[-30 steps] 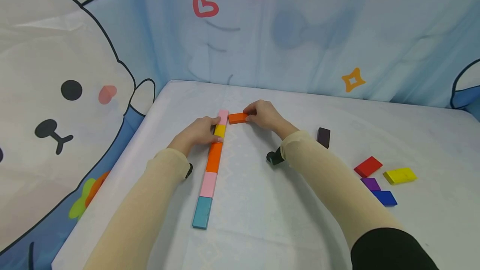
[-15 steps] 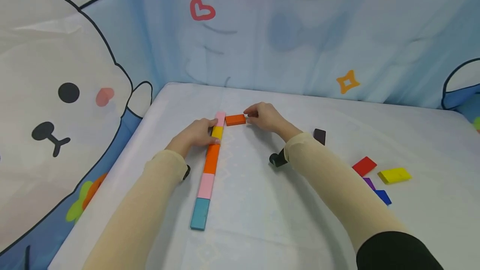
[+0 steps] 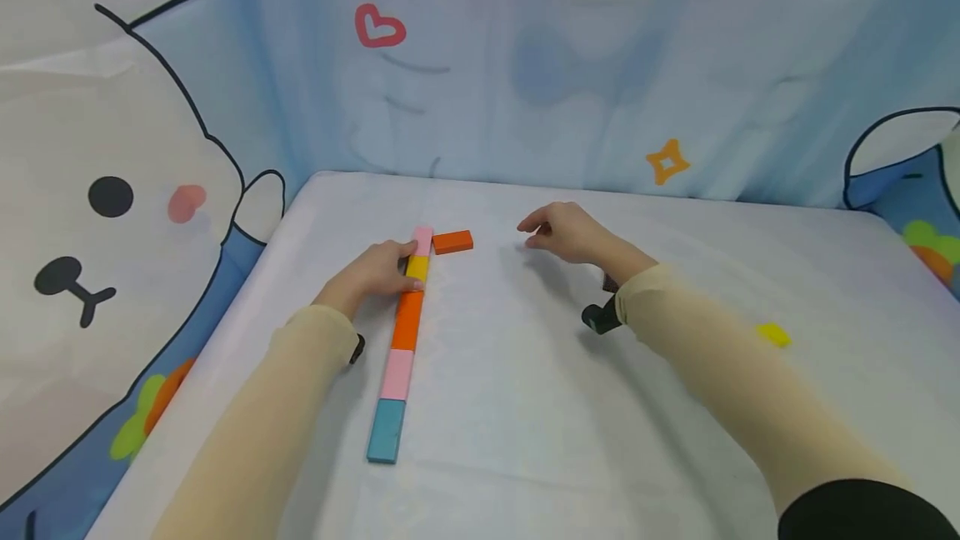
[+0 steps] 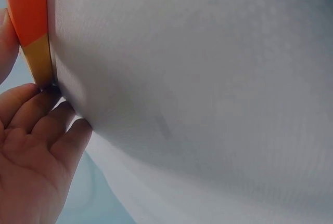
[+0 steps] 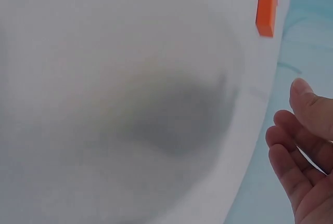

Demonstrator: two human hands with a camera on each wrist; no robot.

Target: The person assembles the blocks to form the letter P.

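A straight row of flat coloured blocks runs away from me on the white table: a teal block (image 3: pixel 386 432), a pink block (image 3: pixel 397 374), an orange block (image 3: pixel 407 321), a yellow block (image 3: pixel 417 268) and a far pink block (image 3: pixel 423 240). My left hand (image 3: pixel 367 273) holds the row at the yellow block, thumb and fingers around it. Another orange block (image 3: pixel 453 242) lies crosswise at the row's far end, beside the far pink block. My right hand (image 3: pixel 573 232) is raised to the right of it, fingers loosely bent and holding nothing.
Behind my right sleeve shows part of a dark block (image 3: pixel 609 283). Farther right, a loose yellow block (image 3: pixel 774 334) peeks past the forearm. A blue printed curtain (image 3: pixel 480 90) hangs along the table's back edge.
My right hand has let go of the crosswise orange block and moved right, leaving it against the row's end. The left hand keeps its place. The view has turned slightly right.
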